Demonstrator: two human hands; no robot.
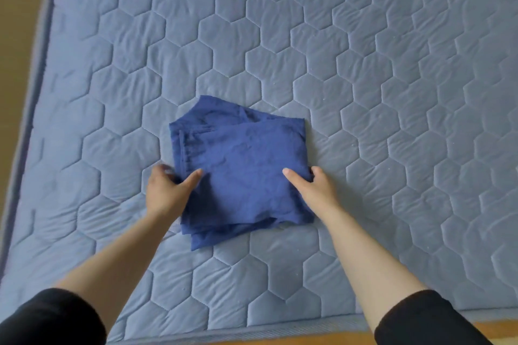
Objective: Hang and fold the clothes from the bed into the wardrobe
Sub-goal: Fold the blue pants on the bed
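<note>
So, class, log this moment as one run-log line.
left hand: grips folded blue garment at left edge | right hand: grips its right edge | garment: lies on quilted mattress

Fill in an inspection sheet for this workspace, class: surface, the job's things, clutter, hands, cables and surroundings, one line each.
Surface: grey-blue quilted mattress with hexagon stitching, lightly creased.
Job's things: dark blue garment, folded into a rough rectangle and lying flat on the mattress; lower layers stick out at its near edge.
Clutter: nothing seen.
Hands: left hand grips the garment's left edge, thumb on top; right hand grips its right edge, thumb on top.
Cables: nothing seen.
Surroundings: tan floor along the mattress's left side; wooden strip at its near edge; the wardrobe is not in view.
</note>
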